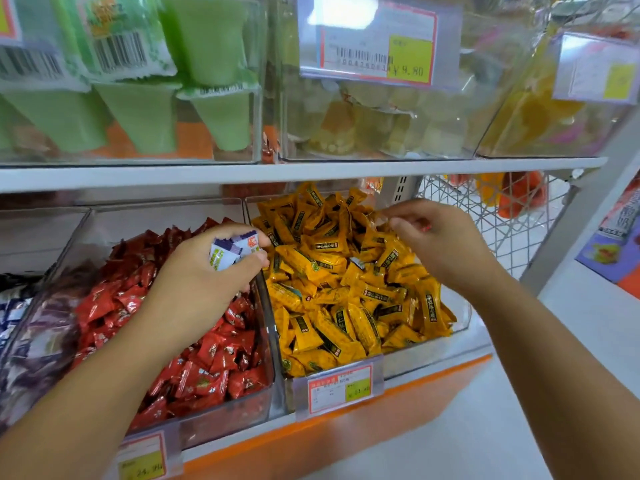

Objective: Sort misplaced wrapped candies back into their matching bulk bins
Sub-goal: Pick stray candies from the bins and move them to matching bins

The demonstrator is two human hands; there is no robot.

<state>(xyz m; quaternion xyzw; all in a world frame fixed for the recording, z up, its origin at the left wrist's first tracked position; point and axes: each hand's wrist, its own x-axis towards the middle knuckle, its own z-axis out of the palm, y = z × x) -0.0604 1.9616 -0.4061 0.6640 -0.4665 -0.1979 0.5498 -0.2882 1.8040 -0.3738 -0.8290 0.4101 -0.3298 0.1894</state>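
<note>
Held candies: a small bunch of white-and-purple candies (232,250) sits in the left hand (204,275), left of frame centre, above the wall shared by the two clear bins.
Left hand grip: thumb and curled fingers close round the bunch, and the wrapper ends stick out above the knuckles.
Left arm pose: the forearm rises from the lower left corner and crosses over the red candies (207,355); the wrist bends so the back of the hand faces the camera.
Red bin: the red bin (239,410) lies lower left of centre, directly under the left hand and forearm.
Yellow bin: the yellow bin (462,317) stands just right of the red one, heaped with yellow candies (332,306).
Stray wrapper: a pale-ended wrapper (356,261) lies among the yellow ones, between the two hands and touching neither.
Right hand: the right hand (440,244) hovers over the back right of the yellow heap, right of frame centre.
Right hand grip: its fingers curl inward with the thumb meeting them, and a red piece (425,226) shows inside the curl; its fingertips are at the top wrappers of the heap.
Right arm pose: the forearm comes up from the lower right corner, angled toward the upper left.
Surroundings: a price tag (341,384) hangs on the yellow bin's front, and green cups (145,116) fill the upper left.
</note>
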